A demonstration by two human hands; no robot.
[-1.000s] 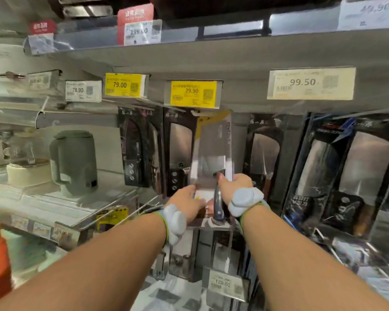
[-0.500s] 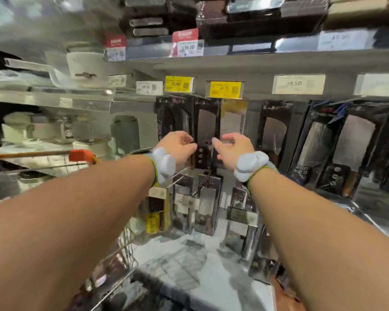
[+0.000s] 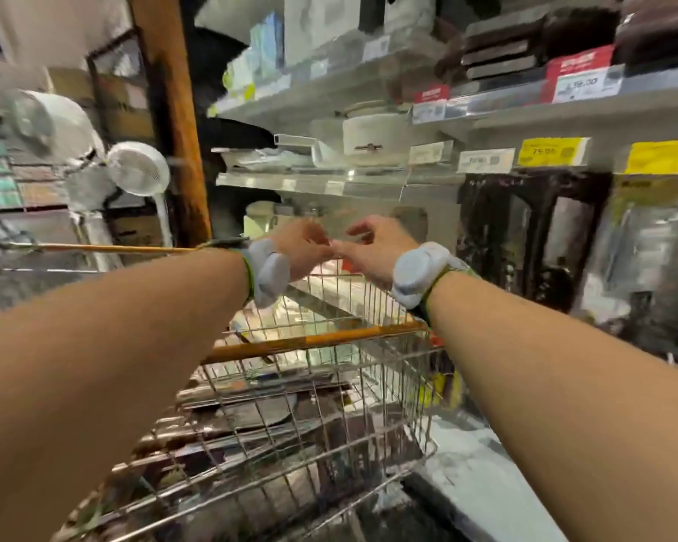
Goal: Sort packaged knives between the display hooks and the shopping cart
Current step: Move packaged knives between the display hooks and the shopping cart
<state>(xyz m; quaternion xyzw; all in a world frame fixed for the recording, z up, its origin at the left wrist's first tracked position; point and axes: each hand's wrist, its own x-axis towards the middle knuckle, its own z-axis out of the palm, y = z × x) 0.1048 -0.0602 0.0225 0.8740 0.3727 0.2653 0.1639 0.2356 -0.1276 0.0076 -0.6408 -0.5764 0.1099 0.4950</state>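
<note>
A wire shopping cart [image 3: 314, 342] with an orange rim sits below my arms, and several flat packaged knives [image 3: 259, 389] lie inside it. Both hands hover above the cart's far end, close together and blurred. My left hand [image 3: 304, 244] has loosely curled fingers and holds nothing. My right hand [image 3: 372, 248] also has relaxed fingers and is empty. More packaged knives [image 3: 525, 236] in dark boxes hang on the display hooks at the right, under yellow price tags [image 3: 550, 151].
Shelves with white cookware [image 3: 372, 138] and boxes run above and behind the cart. An orange post [image 3: 169, 119] stands at the left, beside white fans [image 3: 138, 168]. A pale floor patch [image 3: 474, 455] lies right of the cart.
The knife package held up a second ago is out of my hands, left on the display. My view and both empty hands have swung left from the hooks to above the cart.
</note>
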